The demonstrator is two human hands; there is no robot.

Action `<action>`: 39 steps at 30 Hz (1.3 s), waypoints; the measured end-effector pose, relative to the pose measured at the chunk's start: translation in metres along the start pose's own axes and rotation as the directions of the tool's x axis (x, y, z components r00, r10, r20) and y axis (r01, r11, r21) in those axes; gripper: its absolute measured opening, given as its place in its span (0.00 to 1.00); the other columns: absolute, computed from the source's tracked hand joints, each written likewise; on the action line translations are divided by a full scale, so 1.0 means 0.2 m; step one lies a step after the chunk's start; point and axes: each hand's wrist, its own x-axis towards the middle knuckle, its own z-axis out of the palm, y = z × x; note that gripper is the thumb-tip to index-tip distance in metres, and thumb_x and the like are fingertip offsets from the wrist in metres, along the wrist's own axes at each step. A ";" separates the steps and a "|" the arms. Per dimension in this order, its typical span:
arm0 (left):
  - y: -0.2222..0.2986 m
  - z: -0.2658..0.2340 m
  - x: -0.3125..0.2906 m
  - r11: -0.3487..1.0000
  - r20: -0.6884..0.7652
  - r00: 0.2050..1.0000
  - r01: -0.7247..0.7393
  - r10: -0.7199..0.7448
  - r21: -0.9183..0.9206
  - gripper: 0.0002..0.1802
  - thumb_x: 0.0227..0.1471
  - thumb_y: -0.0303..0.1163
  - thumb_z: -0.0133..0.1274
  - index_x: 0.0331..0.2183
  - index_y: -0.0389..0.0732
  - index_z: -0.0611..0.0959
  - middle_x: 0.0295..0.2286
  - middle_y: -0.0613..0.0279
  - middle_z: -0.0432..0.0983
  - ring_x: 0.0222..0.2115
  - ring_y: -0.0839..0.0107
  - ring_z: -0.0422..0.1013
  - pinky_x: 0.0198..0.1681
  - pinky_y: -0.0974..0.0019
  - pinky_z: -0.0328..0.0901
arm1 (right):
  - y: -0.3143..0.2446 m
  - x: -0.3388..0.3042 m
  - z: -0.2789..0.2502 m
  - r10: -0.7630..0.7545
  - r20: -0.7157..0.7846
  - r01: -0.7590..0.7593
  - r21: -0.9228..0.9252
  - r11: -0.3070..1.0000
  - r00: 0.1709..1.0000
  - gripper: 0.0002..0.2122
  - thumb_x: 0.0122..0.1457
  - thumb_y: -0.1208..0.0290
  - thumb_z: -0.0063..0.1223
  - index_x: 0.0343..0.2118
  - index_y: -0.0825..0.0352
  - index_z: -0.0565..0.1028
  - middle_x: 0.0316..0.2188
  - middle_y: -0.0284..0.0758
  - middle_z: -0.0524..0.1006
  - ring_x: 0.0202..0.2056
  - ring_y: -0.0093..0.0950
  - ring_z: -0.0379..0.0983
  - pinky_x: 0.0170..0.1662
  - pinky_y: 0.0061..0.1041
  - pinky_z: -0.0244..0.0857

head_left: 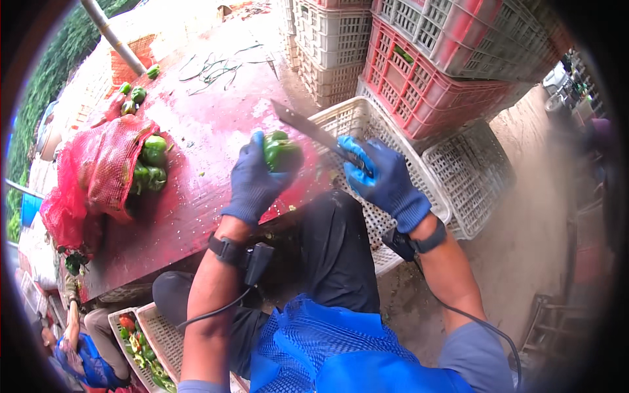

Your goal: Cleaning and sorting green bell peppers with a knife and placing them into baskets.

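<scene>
In the head view, the person's left grip [254, 178] clasps 1 green bell pepper [282, 154] over the tabletop [203, 196]; the right grip [386, 173] encloses a knife's [308, 128] handle, tip beyond the pepper, presumably sparing fingers. A red mesh sack [108, 167] crowds the left; a white crate [346, 118] flanks the right.

Bright daylight, strongest upper left; far end of flat red tabletop [203, 154] bleached by glare, shade beneath. Rounded green bell pepper [282, 156] motion-blurred. Fisheye curves edges; black vignette; right rim smeared.
</scene>
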 end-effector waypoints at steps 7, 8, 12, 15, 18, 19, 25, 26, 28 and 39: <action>0.11 0.04 0.02 0.944 0.244 0.969 0.047 0.036 -0.327 0.34 0.46 0.37 0.65 0.54 0.38 0.73 0.51 0.54 0.74 0.49 0.60 0.73 0.54 0.61 0.65 | -0.03 -0.06 0.00 -0.156 0.041 0.155 0.026 0.987 0.987 0.23 0.48 0.73 0.62 0.50 0.66 0.75 0.30 0.42 0.77 0.27 0.40 0.75 0.30 0.34 0.71; 0.09 0.06 0.02 0.945 0.244 0.969 0.045 0.037 -0.323 0.34 0.46 0.37 0.65 0.54 0.38 0.73 0.51 0.54 0.74 0.49 0.60 0.73 0.54 0.61 0.65 | -0.04 -0.06 0.01 -0.157 0.036 0.156 0.028 0.987 0.987 0.23 0.48 0.73 0.62 0.50 0.66 0.75 0.30 0.42 0.77 0.27 0.40 0.75 0.30 0.34 0.71; 0.06 0.17 0.02 0.910 -0.004 0.916 -0.398 0.401 0.113 0.30 0.49 0.43 0.60 0.52 0.45 0.75 0.47 0.57 0.76 0.49 0.58 0.70 0.54 0.54 0.62 | -0.05 -0.08 0.01 -0.133 0.076 0.135 -0.024 0.991 0.988 0.23 0.47 0.70 0.62 0.50 0.64 0.75 0.27 0.40 0.75 0.26 0.40 0.75 0.28 0.35 0.70; 0.10 0.15 0.02 0.954 0.020 0.954 -0.298 0.298 -0.003 0.23 0.51 0.48 0.56 0.48 0.54 0.80 0.46 0.61 0.77 0.49 0.54 0.69 0.55 0.48 0.60 | -0.06 -0.08 0.01 -0.142 0.062 0.143 -0.018 0.990 0.988 0.22 0.47 0.68 0.61 0.48 0.64 0.74 0.24 0.39 0.73 0.25 0.39 0.73 0.28 0.37 0.68; 0.12 0.15 0.02 0.945 -0.010 0.945 -0.326 0.326 0.035 0.22 0.50 0.48 0.56 0.47 0.53 0.80 0.46 0.60 0.76 0.48 0.53 0.69 0.52 0.47 0.62 | -0.06 -0.09 0.01 -0.125 0.089 0.130 -0.052 0.990 0.988 0.22 0.47 0.68 0.61 0.48 0.64 0.74 0.25 0.39 0.72 0.25 0.39 0.73 0.28 0.37 0.68; 0.12 0.16 0.03 0.945 -0.010 0.947 -0.321 0.322 0.061 0.22 0.50 0.48 0.56 0.47 0.53 0.81 0.45 0.60 0.76 0.47 0.53 0.69 0.51 0.48 0.62 | -0.05 -0.09 0.01 -0.122 0.094 0.128 -0.064 0.990 0.988 0.21 0.48 0.68 0.61 0.47 0.64 0.74 0.25 0.39 0.72 0.25 0.39 0.73 0.28 0.37 0.68; 0.08 0.18 0.00 0.879 0.042 0.918 -0.391 0.395 0.273 0.49 0.45 0.43 0.66 0.61 0.34 0.61 0.50 0.46 0.70 0.51 0.52 0.68 0.57 0.55 0.60 | -0.07 -0.08 0.01 -0.112 0.110 0.125 -0.122 0.985 0.988 0.20 0.49 0.67 0.61 0.47 0.63 0.74 0.26 0.39 0.71 0.25 0.39 0.73 0.27 0.37 0.67; 0.07 0.20 0.00 0.880 0.043 0.917 -0.392 0.396 0.270 0.49 0.45 0.43 0.66 0.61 0.34 0.61 0.50 0.46 0.70 0.51 0.52 0.68 0.57 0.55 0.60 | -0.07 -0.09 0.01 -0.110 0.110 0.123 -0.124 0.985 0.988 0.20 0.49 0.67 0.61 0.47 0.63 0.74 0.26 0.39 0.71 0.25 0.39 0.73 0.27 0.37 0.67; 0.05 0.22 -0.01 0.928 0.110 0.955 -0.294 0.275 0.231 0.49 0.46 0.44 0.66 0.61 0.33 0.60 0.52 0.47 0.69 0.54 0.53 0.67 0.58 0.56 0.60 | -0.07 -0.09 0.00 -0.099 0.131 0.119 -0.157 0.980 0.986 0.20 0.49 0.67 0.60 0.47 0.64 0.74 0.26 0.39 0.71 0.25 0.39 0.73 0.27 0.37 0.67; 0.19 0.08 0.02 0.998 0.029 0.999 -0.027 0.029 -0.059 0.36 0.38 0.37 0.70 0.49 0.38 0.75 0.38 0.54 0.79 0.40 0.56 0.76 0.44 0.58 0.70 | 0.08 -0.17 0.02 -0.061 0.101 0.079 -0.186 0.979 0.993 0.22 0.49 0.68 0.62 0.50 0.60 0.75 0.28 0.40 0.75 0.26 0.39 0.75 0.29 0.35 0.70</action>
